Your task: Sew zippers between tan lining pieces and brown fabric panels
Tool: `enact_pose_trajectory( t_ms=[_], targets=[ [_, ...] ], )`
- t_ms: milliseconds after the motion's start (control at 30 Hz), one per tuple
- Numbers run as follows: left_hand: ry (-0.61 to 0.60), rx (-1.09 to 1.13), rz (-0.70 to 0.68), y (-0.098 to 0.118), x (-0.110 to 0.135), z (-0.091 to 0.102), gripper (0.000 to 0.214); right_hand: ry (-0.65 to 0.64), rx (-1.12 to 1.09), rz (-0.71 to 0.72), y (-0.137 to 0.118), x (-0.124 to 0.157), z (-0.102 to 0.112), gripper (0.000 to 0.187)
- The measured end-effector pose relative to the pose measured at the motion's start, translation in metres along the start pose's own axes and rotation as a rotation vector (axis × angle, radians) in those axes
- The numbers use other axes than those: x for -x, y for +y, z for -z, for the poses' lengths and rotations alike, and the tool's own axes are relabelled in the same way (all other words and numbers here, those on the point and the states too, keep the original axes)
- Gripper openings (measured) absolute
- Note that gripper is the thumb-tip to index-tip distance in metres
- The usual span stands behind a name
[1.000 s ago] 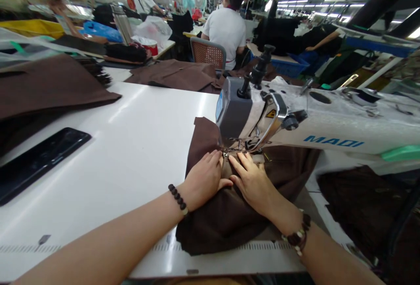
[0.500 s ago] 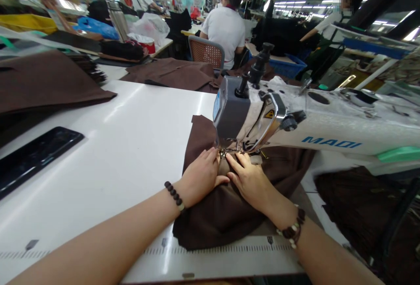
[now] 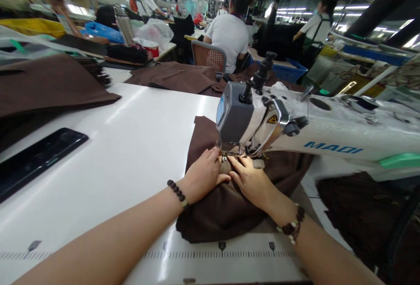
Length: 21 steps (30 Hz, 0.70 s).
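Observation:
Dark brown fabric (image 3: 223, 215) lies on the white table under the head of a sewing machine (image 3: 236, 105). My left hand (image 3: 204, 172) rests flat on the fabric, left of the presser foot (image 3: 224, 157), fingers stretched forward and thumb out to the right. On the other side, my right hand (image 3: 251, 180) presses the cloth with spread fingers, its index fingertip close to the foot. The thumb of the left hand nearly meets the right hand. Under the machine's light a small patch of cloth between the hands looks paler. The needle point is too small to make out.
A black phone-like slab (image 3: 39, 158) lies on the table at left. Brown fabric pieces (image 3: 49, 79) are stacked behind it, and more dark cloth (image 3: 367, 210) lies at right. Ahead, a person in white (image 3: 228, 35) sits on a chair (image 3: 210, 56); other people work farther back.
The view has shifted slightly, so the scene sits a little lower and to the right. The fabric's near edge has drawn slightly toward the machine. Both hands keep their flat pose on it.

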<state>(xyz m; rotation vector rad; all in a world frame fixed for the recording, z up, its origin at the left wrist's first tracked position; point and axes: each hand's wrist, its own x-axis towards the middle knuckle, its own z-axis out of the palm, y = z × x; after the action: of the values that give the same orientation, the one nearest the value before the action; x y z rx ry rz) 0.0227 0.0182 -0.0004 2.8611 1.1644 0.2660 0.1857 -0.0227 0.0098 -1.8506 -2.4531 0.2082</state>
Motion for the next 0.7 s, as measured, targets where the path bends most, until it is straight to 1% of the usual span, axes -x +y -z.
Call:
enact_pose_trajectory(
  t_ms=[100, 367, 533, 600, 700],
  targets=[
    [-0.004, -0.017, -0.009, -0.001, 0.000, -0.001, 0.066, 0.001, 0.030, -0.008, -0.002, 0.000, 0.002, 0.042],
    [0.024, 0.033, 0.001, 0.000, 0.001, 0.002, 0.060, -0.010, 0.032, 0.001, 0.001, 0.000, -0.001, 0.040],
    [0.022, 0.029, -0.002, 0.000, 0.005, -0.004, 0.065, -0.006, 0.011, 0.024, -0.001, 0.004, -0.001, 0.043],
    [0.044, 0.034, 0.004, -0.001, 0.005, -0.005, 0.064, -0.001, 0.001, 0.047, 0.004, 0.003, 0.001, 0.040],
    [0.081, 0.054, 0.003, -0.002, 0.004, -0.006, 0.064, 0.031, -0.017, 0.085, 0.022, -0.007, 0.009, 0.030]
  ],
)
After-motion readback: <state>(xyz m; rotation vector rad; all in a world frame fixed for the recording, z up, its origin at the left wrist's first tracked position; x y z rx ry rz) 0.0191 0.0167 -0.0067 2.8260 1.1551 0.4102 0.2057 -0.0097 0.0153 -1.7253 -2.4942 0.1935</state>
